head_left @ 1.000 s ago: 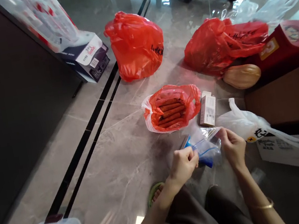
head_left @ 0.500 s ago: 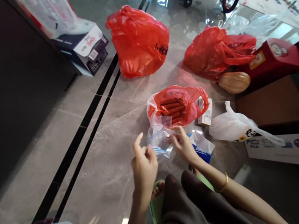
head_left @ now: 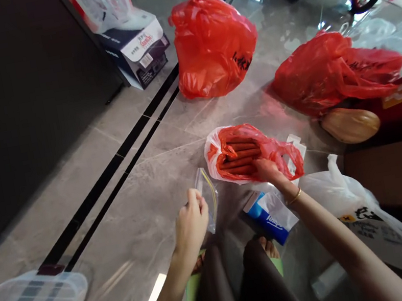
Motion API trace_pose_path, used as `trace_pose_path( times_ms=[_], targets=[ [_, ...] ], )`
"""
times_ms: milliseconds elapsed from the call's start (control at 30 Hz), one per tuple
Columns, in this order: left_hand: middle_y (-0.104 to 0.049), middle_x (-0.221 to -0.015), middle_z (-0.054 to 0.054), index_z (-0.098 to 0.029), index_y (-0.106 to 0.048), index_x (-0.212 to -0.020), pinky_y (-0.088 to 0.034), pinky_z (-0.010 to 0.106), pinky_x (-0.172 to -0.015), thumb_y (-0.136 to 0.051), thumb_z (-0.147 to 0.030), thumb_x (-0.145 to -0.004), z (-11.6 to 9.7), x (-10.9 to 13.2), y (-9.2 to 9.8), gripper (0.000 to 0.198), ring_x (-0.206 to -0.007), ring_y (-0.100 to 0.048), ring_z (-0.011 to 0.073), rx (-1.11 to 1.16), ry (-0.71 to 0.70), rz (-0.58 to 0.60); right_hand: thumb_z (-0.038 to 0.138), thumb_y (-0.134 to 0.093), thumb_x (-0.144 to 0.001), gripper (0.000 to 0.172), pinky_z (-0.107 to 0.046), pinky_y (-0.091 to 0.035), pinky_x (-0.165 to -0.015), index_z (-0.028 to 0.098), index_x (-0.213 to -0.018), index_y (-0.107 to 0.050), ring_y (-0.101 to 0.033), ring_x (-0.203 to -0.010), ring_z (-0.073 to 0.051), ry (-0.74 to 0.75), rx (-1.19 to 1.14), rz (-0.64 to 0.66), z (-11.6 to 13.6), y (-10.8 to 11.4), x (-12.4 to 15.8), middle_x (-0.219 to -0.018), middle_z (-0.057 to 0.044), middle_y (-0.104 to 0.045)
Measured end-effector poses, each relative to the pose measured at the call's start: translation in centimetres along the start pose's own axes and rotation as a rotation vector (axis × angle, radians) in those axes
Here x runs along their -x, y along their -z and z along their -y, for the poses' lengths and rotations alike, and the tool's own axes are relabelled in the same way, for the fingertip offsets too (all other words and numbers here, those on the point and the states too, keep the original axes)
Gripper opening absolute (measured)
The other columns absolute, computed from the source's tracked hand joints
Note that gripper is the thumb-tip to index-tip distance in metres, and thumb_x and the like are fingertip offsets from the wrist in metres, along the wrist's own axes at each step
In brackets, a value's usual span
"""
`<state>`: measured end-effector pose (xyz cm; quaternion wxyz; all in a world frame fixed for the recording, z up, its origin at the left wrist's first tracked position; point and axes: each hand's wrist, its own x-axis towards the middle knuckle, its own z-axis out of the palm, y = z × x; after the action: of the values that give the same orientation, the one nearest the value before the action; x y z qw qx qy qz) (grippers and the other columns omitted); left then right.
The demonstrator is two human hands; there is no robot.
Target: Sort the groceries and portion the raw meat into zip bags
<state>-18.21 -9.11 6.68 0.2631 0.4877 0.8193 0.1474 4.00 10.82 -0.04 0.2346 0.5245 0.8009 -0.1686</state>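
Head view: left hand (head_left: 193,214) pinches the edge of a clear zip bag (head_left: 211,208) just beside the red plastic bag (head_left: 272,147), probably so it won't flop, long side pointing roughly forward. Right hand (head_left: 267,169) is down in that open bag at the right ends of the reddish-brown sausages (head_left: 241,154), which lie side by side, long axes running left-right, likely to nest snugly; fingertips are hidden, can't tell if they're gripping.

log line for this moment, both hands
left hand: holds clear plastic zip bag | right hand: in mouth of red plastic bag, by long reddish-brown sticks | nearby: blue rectangular packet
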Motion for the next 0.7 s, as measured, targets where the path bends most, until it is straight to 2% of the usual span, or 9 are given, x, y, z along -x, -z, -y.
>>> trace_pose_path(
  times_ms=[100, 233, 333, 500, 633, 700],
  targets=[
    [-0.058, -0.059, -0.004, -0.023, -0.041, -0.089, -0.025, 0.024, -0.051, -0.046, -0.018, -0.087, -0.2, -0.3, -0.3, 0.007, -0.055, -0.061, 0.0165, 0.025, 0.070, -0.021, 0.029, -0.060, -0.083, 0.031, -0.027, -0.048, -0.076, 0.015, -0.111, -0.063, -0.064, -0.096, -0.022, 0.009, 0.044, -0.003, -0.1, -1.5, 0.1, -0.113, -0.016, -0.064],
    [-0.060, -0.061, -0.005, -0.023, -0.040, -0.087, -0.030, 0.021, -0.054, -0.049, -0.021, -0.086, 0.3, -0.2, 0.7, 0.009, -0.058, -0.061, 0.0148, 0.105, 0.154, -0.104, 0.018, -0.055, -0.084, 0.022, -0.029, -0.047, -0.077, 0.012, -0.101, -0.067, -0.060, -0.101, -0.025, 0.025, 0.066, -0.029, -0.2, -2.3, 0.0, -0.116, -0.018, -0.060],
    [-0.060, -0.061, -0.005, -0.024, -0.040, -0.087, -0.031, 0.020, -0.054, -0.048, -0.024, -0.087, 0.6, 0.0, 0.8, 0.008, -0.057, -0.061, 0.0140, 0.139, 0.184, -0.109, 0.022, -0.056, -0.084, 0.022, -0.031, -0.044, -0.084, 0.011, -0.101, -0.066, -0.054, -0.109, -0.027, 0.115, 0.066, -0.082, -0.6, -2.5, 0.5, -0.116, -0.017, -0.060],
    [-0.062, -0.070, -0.003, -0.023, -0.043, -0.090, -0.038, 0.021, -0.059, -0.049, -0.025, -0.086, 0.9, 0.3, -1.1, 0.008, -0.066, -0.063, 0.0145, 0.229, 0.120, -0.127, 0.032, -0.052, -0.088, 0.031, -0.034, -0.041, -0.092, 0.013, -0.110, -0.063, -0.054, -0.109, -0.026, 0.258, 0.035, -0.308, -1.3, -1.7, 3.1, -0.113, -0.014, -0.066],
    [-0.064, -0.075, 0.001, -0.021, -0.049, -0.097, -0.043, 0.023, -0.064, -0.047, -0.021, -0.088, 0.6, 0.4, -2.8, 0.009, -0.071, -0.064, 0.0160, 0.233, 0.043, -0.108, 0.039, -0.053, -0.087, 0.037, -0.038, -0.039, -0.095, 0.015, -0.113, -0.064, -0.057, -0.109, -0.027, 0.224, -0.035, -0.490, -1.5, -0.8, 4.8, -0.113, -0.013, -0.068],
    [-0.066, -0.081, 0.004, -0.020, -0.054, -0.104, -0.045, 0.025, -0.069, -0.043, -0.017, -0.090, 0.3, 0.4, -3.4, 0.018, -0.076, -0.065, 0.0171, 0.176, -0.015, -0.090, 0.041, -0.054, -0.087, 0.040, -0.038, -0.040, -0.095, 0.014, -0.116, -0.063, -0.059, -0.109, -0.027, 0.195, -0.108, -0.580, -1.5, -0.5, 5.1, -0.115, -0.014, -0.067]
  ],
)
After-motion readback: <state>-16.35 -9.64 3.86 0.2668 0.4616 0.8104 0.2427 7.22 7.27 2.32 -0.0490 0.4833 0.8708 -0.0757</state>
